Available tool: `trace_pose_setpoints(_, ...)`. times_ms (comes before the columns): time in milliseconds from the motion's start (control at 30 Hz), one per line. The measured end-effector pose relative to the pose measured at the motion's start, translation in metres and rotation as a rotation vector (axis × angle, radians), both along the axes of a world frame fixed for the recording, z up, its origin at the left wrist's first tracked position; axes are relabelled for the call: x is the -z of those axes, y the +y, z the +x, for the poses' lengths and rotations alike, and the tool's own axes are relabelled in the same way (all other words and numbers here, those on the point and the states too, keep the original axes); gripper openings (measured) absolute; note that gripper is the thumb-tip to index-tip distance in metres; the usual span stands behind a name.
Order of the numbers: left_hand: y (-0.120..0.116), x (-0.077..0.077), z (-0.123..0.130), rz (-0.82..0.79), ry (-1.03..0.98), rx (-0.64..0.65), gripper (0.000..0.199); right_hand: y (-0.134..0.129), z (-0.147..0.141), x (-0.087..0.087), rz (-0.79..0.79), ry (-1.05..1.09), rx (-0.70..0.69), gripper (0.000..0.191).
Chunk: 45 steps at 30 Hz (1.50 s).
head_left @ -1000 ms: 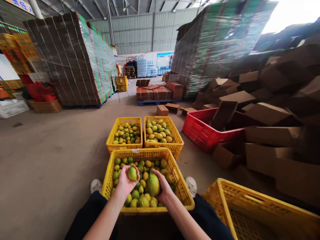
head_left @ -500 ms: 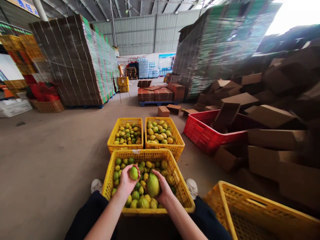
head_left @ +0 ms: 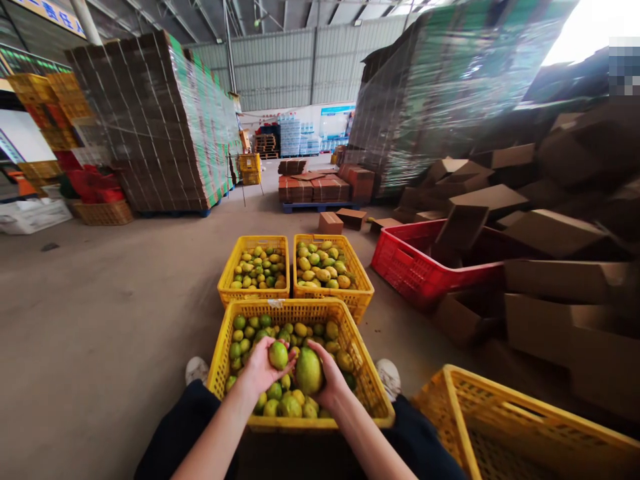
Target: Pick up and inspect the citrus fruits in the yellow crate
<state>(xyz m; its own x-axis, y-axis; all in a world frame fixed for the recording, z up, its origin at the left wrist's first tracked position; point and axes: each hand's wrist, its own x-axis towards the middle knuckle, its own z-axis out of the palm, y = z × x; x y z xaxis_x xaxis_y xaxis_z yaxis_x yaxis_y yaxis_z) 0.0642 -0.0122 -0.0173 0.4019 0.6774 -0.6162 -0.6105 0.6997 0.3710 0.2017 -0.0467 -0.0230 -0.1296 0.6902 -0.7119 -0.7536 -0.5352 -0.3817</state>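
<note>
Over a yellow plastic crate (head_left: 386, 415) between my feet, both hands are raised close together. My left hand (head_left: 263, 368) cradles a small round green lemon (head_left: 279, 356) on its palm and fingers. In my right hand (head_left: 330, 380) is a larger, longer yellow-green lemon (head_left: 309, 371), gripped from its right side. The two fruits are a little apart. Beneath them lie many green and yellow lemons (head_left: 290, 406) in the crate, some hidden by my hands.
Two more yellow crates of lemons, a left one (head_left: 223, 277) and a right one (head_left: 367, 291), stand just beyond. A red crate (head_left: 407, 267) and piled cardboard boxes (head_left: 545, 293) are at right. Another yellow crate (head_left: 453, 413) is near my right leg. Wrapped carton stacks (head_left: 135, 120) rise behind.
My left hand has moved right and slightly down with the small lemon, nearer the large one. Its fingers have spread more. The view has shifted a little left.
</note>
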Motion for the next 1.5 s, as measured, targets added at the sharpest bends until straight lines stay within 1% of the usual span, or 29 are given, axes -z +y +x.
trace_pose_setpoints(100,0.0,-0.001,0.0,-0.026,-0.03,0.002,0.004,-0.001,0.0,-0.002,-0.002,-0.005,0.0,0.02)
trace_pose_setpoints(233,0.001,-0.006,-0.003,-0.026,-0.084,-0.049,0.003,-0.002,-0.001,-0.004,0.003,0.0,0.005,0.02)
trace_pose_setpoints(333,0.001,-0.008,-0.005,-0.071,-0.131,-0.081,0.004,-0.003,-0.003,-0.004,-0.006,0.0,0.014,0.02)
trace_pose_setpoints(467,0.002,-0.005,-0.008,-0.128,-0.136,-0.15,0.008,-0.003,-0.004,-0.002,-0.009,-0.001,-0.005,0.02)
trace_pose_setpoints(567,0.003,-0.001,-0.009,-0.106,-0.138,-0.192,0.011,-0.003,-0.004,-0.001,-0.017,-0.005,-0.014,0.022)
trace_pose_setpoints(667,0.003,0.0,-0.01,-0.075,-0.116,-0.186,0.012,-0.003,-0.005,-0.001,-0.022,-0.013,-0.018,0.022)
trace_pose_setpoints(800,0.003,-0.003,-0.008,-0.022,-0.036,-0.143,0.007,-0.003,-0.005,-0.001,-0.023,-0.016,-0.016,0.023)
trace_pose_setpoints(933,0.002,-0.008,-0.006,0.034,0.034,-0.166,0.004,-0.003,-0.005,0.0,-0.025,-0.018,-0.008,0.022)
trace_pose_setpoints(1000,0.002,-0.01,-0.005,0.063,0.042,-0.184,0.003,-0.003,-0.004,0.0,-0.024,-0.016,-0.011,0.022)
trace_pose_setpoints(1200,0.0,-0.012,-0.006,0.136,0.056,-0.182,0.014,-0.004,-0.005,0.0,-0.012,-0.019,-0.025,0.025)
trace_pose_setpoints(1500,-0.001,-0.012,-0.003,0.162,0.117,-0.158,0.008,-0.004,-0.005,-0.001,0.009,-0.011,-0.04,0.025)
